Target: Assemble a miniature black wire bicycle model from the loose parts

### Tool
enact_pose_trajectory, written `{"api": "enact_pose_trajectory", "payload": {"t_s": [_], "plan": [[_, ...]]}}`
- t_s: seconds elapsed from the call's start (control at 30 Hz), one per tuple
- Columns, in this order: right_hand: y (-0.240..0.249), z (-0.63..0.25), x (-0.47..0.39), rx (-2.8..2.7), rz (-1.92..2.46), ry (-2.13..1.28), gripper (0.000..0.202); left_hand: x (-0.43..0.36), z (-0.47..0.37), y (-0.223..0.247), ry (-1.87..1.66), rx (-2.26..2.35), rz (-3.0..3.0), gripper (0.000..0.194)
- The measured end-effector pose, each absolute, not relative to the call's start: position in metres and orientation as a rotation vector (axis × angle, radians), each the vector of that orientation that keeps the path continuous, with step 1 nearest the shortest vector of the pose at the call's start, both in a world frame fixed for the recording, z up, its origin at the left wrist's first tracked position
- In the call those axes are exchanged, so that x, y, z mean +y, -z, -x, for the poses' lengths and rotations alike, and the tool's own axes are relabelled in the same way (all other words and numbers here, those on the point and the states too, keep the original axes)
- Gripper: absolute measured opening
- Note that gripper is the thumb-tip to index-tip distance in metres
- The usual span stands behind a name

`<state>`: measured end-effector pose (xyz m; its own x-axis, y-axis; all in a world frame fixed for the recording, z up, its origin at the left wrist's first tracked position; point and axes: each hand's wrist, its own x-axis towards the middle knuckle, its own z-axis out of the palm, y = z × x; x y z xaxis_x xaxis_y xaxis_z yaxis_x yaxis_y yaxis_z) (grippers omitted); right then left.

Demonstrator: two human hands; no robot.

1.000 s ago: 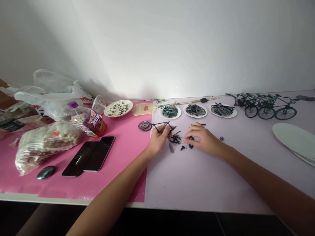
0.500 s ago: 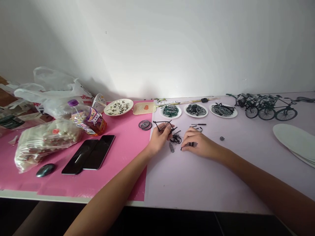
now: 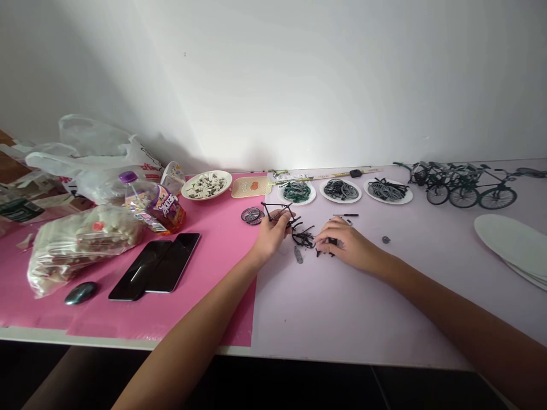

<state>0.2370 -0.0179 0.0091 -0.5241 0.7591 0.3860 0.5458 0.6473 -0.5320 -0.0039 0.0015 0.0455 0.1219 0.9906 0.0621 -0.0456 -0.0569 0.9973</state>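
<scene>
My left hand (image 3: 273,233) is closed around a black model bicycle frame (image 3: 273,212), which it holds tilted above the table. Just right of that hand lies a small heap of black bicycle parts (image 3: 304,237), with a grey oval piece (image 3: 298,255) below it. My right hand (image 3: 344,242) rests low on the table with curled fingers, pinched at a small black bicycle part (image 3: 333,241); the fingers partly cover it. Two black spoked wheels (image 3: 251,214) lie overlapping left of my left hand. A thin black screwdriver-like rod (image 3: 349,215) lies behind my right hand.
Along the back stand white plates of green parts (image 3: 296,201), dark parts (image 3: 341,199) and grey parts (image 3: 388,199). Assembled model bicycles (image 3: 465,185) and stacked plates (image 3: 508,239) are right. Leftward are phones (image 3: 173,265), a bottle (image 3: 154,208) and a filled bag (image 3: 83,245).
My left hand has shifted slightly left with the bicycle frame, which has turned a little. My right hand's fingers have drawn in and moved slightly over the small black parts.
</scene>
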Motion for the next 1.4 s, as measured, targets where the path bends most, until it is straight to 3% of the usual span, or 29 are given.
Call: {"api": "enact_pose_trajectory", "payload": {"t_s": [0.27, 1.4], "plan": [[-0.006, -0.230, -0.024, -2.310, 1.055, -0.387, 0.045, 0.003, 0.004, -0.044, -1.169, 1.073, -1.262, 0.031], [-0.002, -0.229, -0.019, -2.261, 1.124, -0.193, 0.024, 0.008, 0.004, -0.031, -1.118, 1.078, -1.335, 0.024]]}}
